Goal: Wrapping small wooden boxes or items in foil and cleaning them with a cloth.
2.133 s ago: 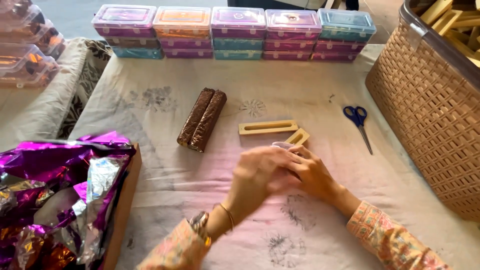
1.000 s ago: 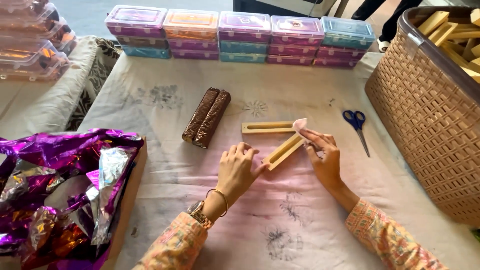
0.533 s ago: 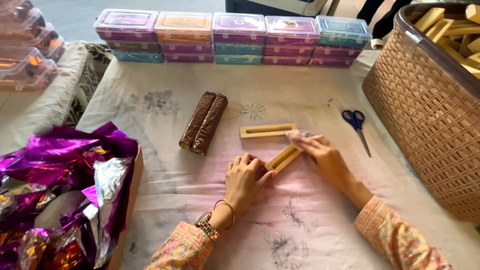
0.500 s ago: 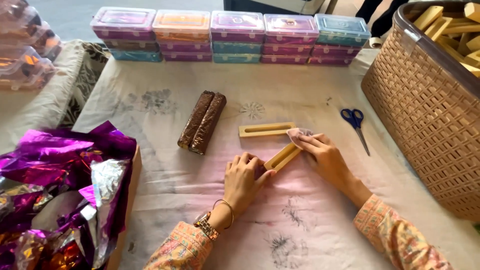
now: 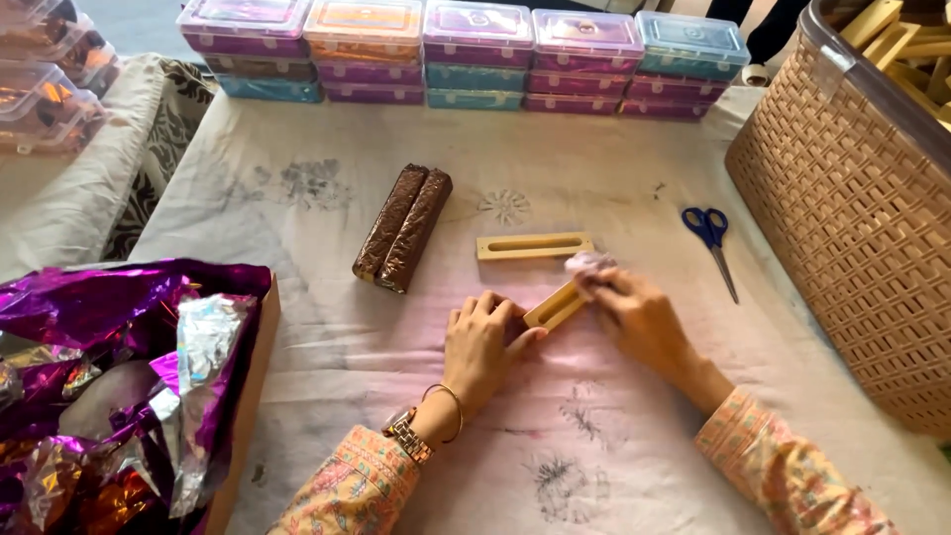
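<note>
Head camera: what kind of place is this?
Probably a home craft or packing table. A stained cloth covers it, stacked plastic boxes line the back, and a woven basket holds wooden pieces. Both hands hold a slotted wooden piece.

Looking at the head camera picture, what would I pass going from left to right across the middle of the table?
Purple foil wrappers in the box → two brown wrapped bars → left hand → slotted wooden piece it steadies → right hand → blue scissors → woven basket.
</note>
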